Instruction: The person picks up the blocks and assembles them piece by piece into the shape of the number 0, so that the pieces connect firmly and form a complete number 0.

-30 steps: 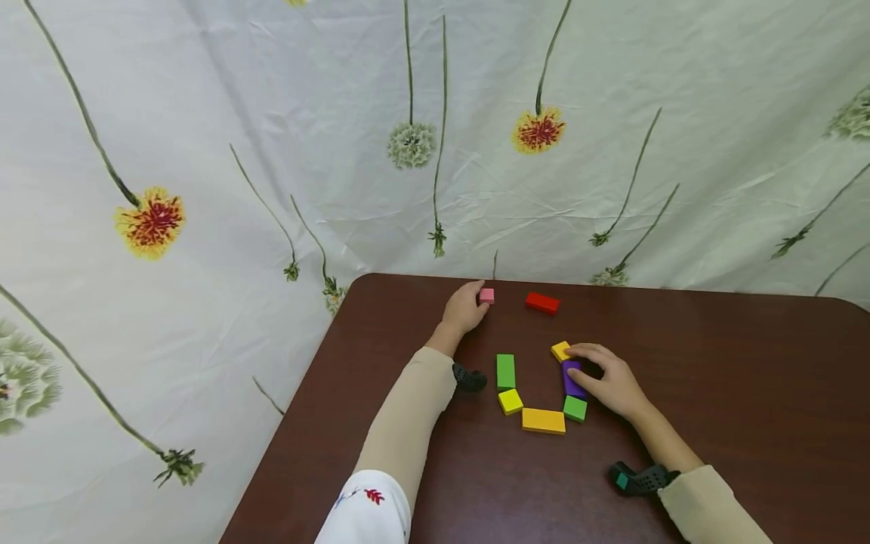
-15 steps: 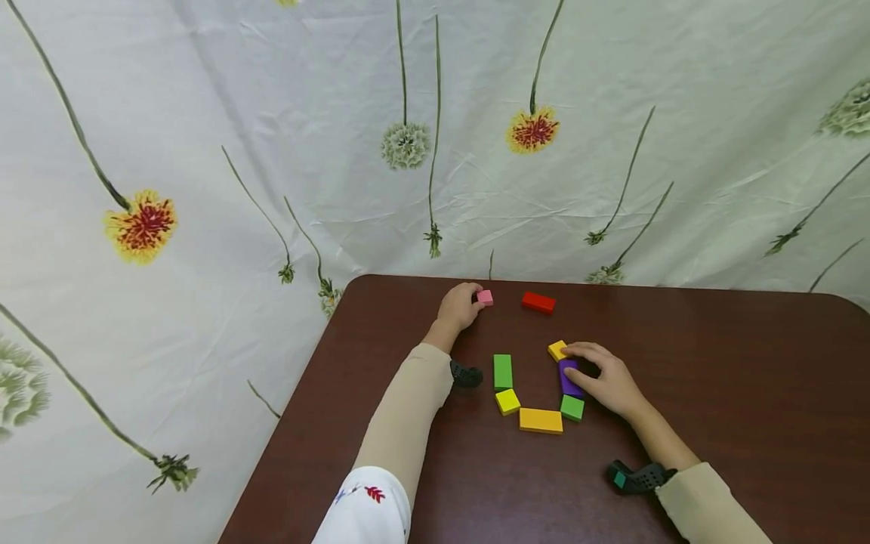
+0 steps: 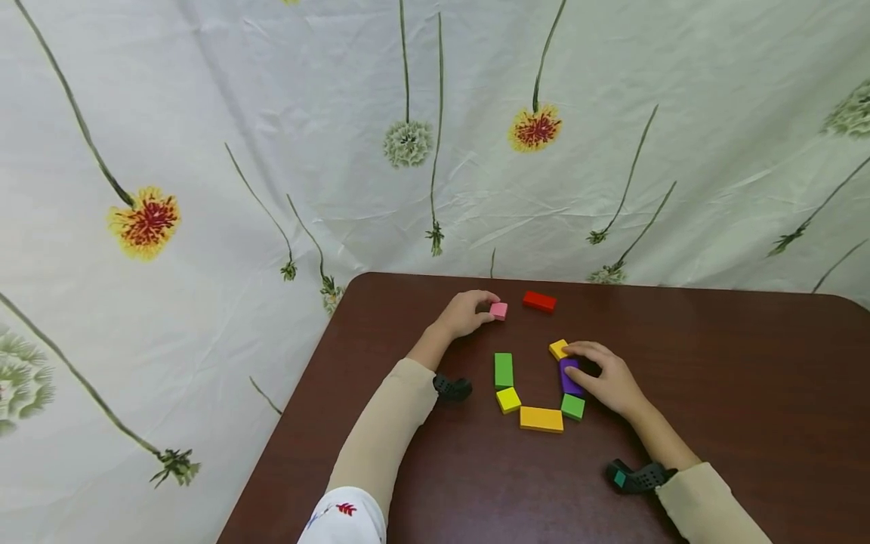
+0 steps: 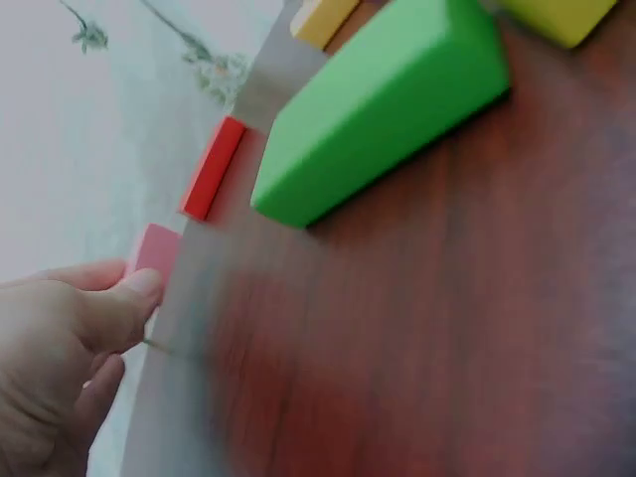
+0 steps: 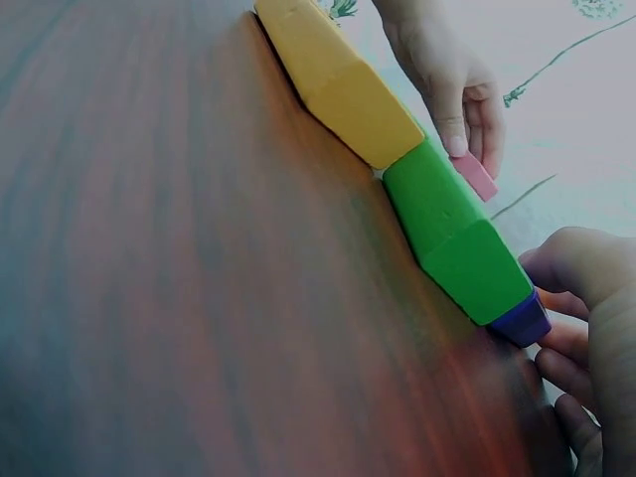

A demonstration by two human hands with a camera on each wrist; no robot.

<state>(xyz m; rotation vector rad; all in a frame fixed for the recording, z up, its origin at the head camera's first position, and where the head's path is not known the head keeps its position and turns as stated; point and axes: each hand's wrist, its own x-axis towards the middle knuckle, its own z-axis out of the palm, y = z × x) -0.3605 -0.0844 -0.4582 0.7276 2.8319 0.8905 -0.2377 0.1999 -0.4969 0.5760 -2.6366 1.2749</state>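
Note:
My left hand (image 3: 464, 313) pinches a small pink block (image 3: 499, 311) between thumb and fingers near the table's far edge; the left wrist view shows the pink block (image 4: 157, 253) at the fingertips. My right hand (image 3: 609, 379) curls around a purple block (image 3: 569, 378), its thumb on the block and a forefinger at a small orange-yellow block (image 3: 558, 349). These join a U-shaped row with a small green block (image 3: 573, 407), a long orange block (image 3: 541, 419), a yellow block (image 3: 508, 400) and a long green block (image 3: 504, 370). The palm partly hides the purple block (image 5: 523, 320) in the right wrist view.
A red block (image 3: 540, 302) lies apart on the dark brown table (image 3: 720, 363), right of the pink one. Behind the table's far edge hangs a pale cloth (image 3: 326, 113) printed with flowers. Both wrists wear dark bands.
My left hand has drawn the pink block right and slightly nearer, away from the far edge. The right hand has stayed where it was by the purple block.

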